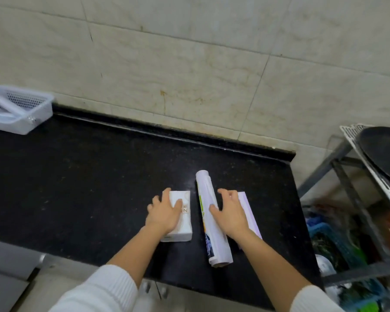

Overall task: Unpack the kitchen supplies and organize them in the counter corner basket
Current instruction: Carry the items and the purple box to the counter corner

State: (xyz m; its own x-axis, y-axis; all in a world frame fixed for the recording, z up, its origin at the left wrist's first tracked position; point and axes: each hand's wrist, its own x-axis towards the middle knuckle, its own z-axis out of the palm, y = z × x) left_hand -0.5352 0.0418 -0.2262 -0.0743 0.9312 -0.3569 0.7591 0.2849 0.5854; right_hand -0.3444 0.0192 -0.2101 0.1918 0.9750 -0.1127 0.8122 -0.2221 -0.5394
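A white tissue pack (183, 229) lies on the black counter (88, 188). My left hand (164, 213) lies on its left half, fingers curled over the far left edge and thumb on top. To its right lies a long white roll in printed wrap (216, 242), pointing away from me. A flat pale purple box (249, 206) lies right of the roll. My right hand (231, 213) rests over that box with fingers spread and its thumb touching the roll. The white perforated basket (35, 118) stands at the far left against the wall.
The counter ends just right of the purple box. Beyond that edge stands a grey metal rack (345, 176) with a dark pan (385, 154) on a white grid shelf and a blue crate (324, 233) of items below. A tiled wall (189, 75) backs the counter.
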